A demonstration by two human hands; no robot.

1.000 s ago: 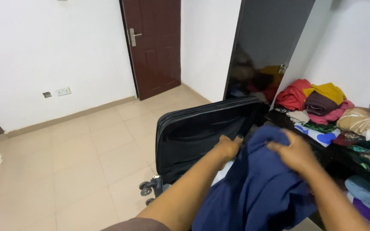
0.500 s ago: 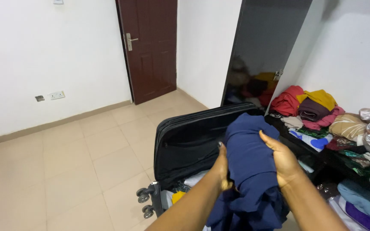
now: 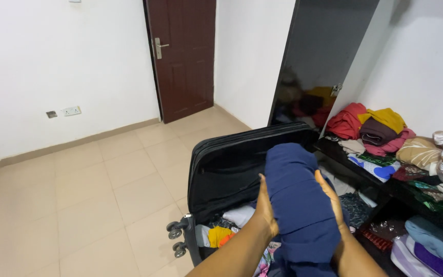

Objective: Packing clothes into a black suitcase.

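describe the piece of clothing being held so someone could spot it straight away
Start at the open black suitcase standing on the tiled floor beside the clothes shelves. Right in front of its raised lid, the left hand and right hand press the sides of a rolled navy blue garment. It is plain dark blue, unlike the colourful clothes around it.

garment (image 3: 298, 205) between hands (over suitcase (image 3: 232, 169))

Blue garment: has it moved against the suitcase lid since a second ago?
Yes. The blue garment has risen between both hands, its top now overlapping the suitcase lid instead of sitting below its rim.
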